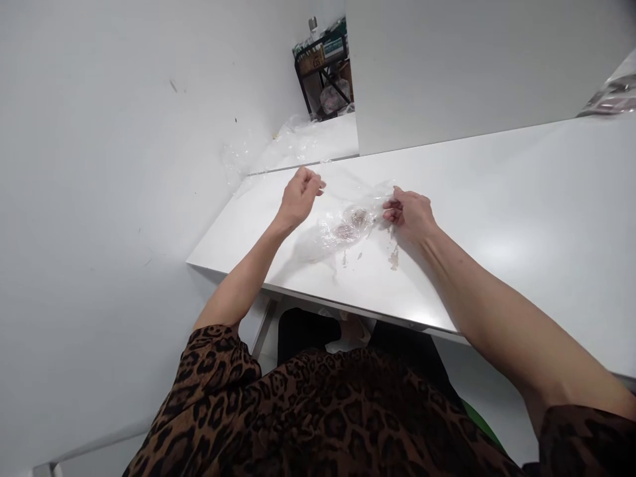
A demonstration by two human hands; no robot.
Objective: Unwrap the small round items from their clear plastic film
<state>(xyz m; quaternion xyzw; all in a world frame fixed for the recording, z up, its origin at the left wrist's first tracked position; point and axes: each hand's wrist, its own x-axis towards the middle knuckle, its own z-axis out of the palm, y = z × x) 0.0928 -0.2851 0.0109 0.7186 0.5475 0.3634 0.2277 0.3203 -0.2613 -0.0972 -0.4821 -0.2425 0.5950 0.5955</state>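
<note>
A crumpled piece of clear plastic film (325, 235) lies on the white table in front of me, bunched around a small pinkish-brown item (352, 225) whose kind I cannot make out. My right hand (411, 213) pinches the film at its right end, thumb on top and the other fingers curled beneath. Above the film's left part, my left hand (299, 197) is closed in a pinch, and a faint sheet of the same film stretches from its fingertips toward the right hand. The film's glare hides part of the item.
The white table (501, 218) meets a white wall (124, 165) on the left and a grey panel (472, 66) behind. Brownish patches (394, 257) mark the tabletop. More loose clear plastic (278, 149) lies at the back left, before a dark shelf rack (322, 69). A shiny package (613, 98) sits far right.
</note>
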